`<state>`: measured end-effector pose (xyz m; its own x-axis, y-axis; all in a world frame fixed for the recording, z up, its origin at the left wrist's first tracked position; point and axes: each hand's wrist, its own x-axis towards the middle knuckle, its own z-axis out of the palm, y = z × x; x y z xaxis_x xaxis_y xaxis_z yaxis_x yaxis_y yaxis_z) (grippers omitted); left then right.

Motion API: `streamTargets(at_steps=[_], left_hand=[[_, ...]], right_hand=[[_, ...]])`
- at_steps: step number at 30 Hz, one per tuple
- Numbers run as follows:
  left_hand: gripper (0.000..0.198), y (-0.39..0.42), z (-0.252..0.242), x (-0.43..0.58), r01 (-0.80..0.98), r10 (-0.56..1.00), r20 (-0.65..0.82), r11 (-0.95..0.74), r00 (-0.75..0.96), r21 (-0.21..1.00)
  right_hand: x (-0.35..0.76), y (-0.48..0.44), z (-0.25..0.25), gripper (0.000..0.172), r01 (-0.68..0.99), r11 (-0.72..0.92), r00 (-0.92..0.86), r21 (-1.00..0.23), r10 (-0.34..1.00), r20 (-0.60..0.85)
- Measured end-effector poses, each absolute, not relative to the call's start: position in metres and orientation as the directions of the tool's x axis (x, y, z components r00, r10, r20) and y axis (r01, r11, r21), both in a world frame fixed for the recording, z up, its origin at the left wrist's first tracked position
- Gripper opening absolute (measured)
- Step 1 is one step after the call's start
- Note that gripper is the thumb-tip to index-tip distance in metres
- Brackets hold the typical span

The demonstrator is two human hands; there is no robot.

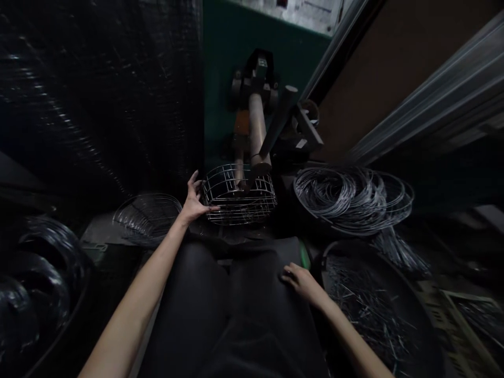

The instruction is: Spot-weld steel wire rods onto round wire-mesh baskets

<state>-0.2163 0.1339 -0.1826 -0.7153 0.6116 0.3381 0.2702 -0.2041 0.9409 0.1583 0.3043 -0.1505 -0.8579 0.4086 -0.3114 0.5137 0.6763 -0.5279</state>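
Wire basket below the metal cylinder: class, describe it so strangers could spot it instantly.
Before the green panel is a thick metal cylinder. Below its end, right of the spread left hand, is the wire basket: a bright gridded drum, unlike the dim mesh leftward and wire coils rightward.

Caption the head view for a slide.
Left hand at a wire frame near a metal cylinder; right hand by the right knee, beside a tub of loose wire pieces.

Single head cam, above and behind the fingers of the left hand [192, 208] and right hand [303, 282], pitched forward and steeply down. Wide view: lap [240, 315] close up, nearer than the left fingers; machine [258, 123] farther, beyond them.
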Motion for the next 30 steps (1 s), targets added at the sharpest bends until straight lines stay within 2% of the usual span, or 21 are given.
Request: streamTargets(at_steps=[3, 6, 8, 10, 13, 14, 16, 19, 21, 23, 26, 30], left_hand=[[0.134, 0.118, -0.169, -0.205, 0.319, 0.610, 0.367, -0.191, -0.702, 0.928], [0.128, 0.097, -0.148, -0.184, 0.449, 0.677, 0.386, -0.090, -0.627, 0.889], [0.118, 0.090, -0.132, -0.168, 0.566, 0.728, 0.402, -0.023, -0.555, 0.824], [0.106, 0.089, -0.119, -0.154, 0.655, 0.777, 0.396, 0.027, -0.488, 0.755], [0.090, 0.096, -0.107, -0.140, 0.725, 0.837, 0.343, 0.090, -0.427, 0.683], [0.085, 0.098, -0.105, -0.138, 0.743, 0.848, 0.336, 0.096, -0.409, 0.662], [0.080, 0.102, -0.105, -0.136, 0.771, 0.857, 0.346, 0.088, -0.381, 0.631], [0.083, 0.103, -0.107, -0.136, 0.778, 0.848, 0.371, 0.073, -0.377, 0.624], [0.085, 0.104, -0.109, -0.137, 0.766, 0.833, 0.379, 0.080, -0.402, 0.637], [0.085, 0.105, -0.111, -0.137, 0.749, 0.822, 0.372, 0.098, -0.432, 0.655], [0.086, 0.109, -0.112, -0.135, 0.716, 0.815, 0.338, 0.129, -0.470, 0.686], [0.087, 0.116, -0.113, -0.135, 0.693, 0.806, 0.335, 0.125, -0.488, 0.710]], right_hand=[[0.165, 0.307, -0.148, 0.032, 0.490, 0.610, -0.865, -0.622, 0.426, -0.264], [0.146, 0.296, -0.105, 0.035, 0.416, 0.517, -0.846, -0.748, 0.521, -0.111], [0.120, 0.283, -0.070, 0.038, 0.359, 0.448, -0.850, -0.819, 0.519, -0.089], [0.089, 0.273, -0.042, 0.028, 0.325, 0.392, -0.896, -0.861, 0.419, -0.147], [0.047, 0.267, -0.027, 0.026, 0.349, 0.400, -0.929, -0.847, 0.269, -0.255], [0.037, 0.266, -0.029, 0.025, 0.342, 0.449, -0.933, -0.826, 0.264, -0.244], [0.025, 0.266, -0.037, 0.021, 0.272, 0.621, -0.953, -0.735, 0.278, -0.118], [0.024, 0.264, -0.051, 0.027, 0.122, 0.891, -0.981, -0.437, 0.176, 0.084], [0.029, 0.263, -0.057, 0.039, 0.046, 0.969, -0.994, -0.243, 0.070, 0.088], [0.032, 0.264, -0.061, 0.041, -0.007, 0.992, -0.997, -0.122, 0.002, 0.079], [0.032, 0.270, -0.063, 0.039, -0.065, 0.996, -0.990, -0.055, -0.057, 0.132], [0.028, 0.277, -0.063, 0.035, -0.088, 0.995, -0.975, -0.038, -0.078, 0.209]])
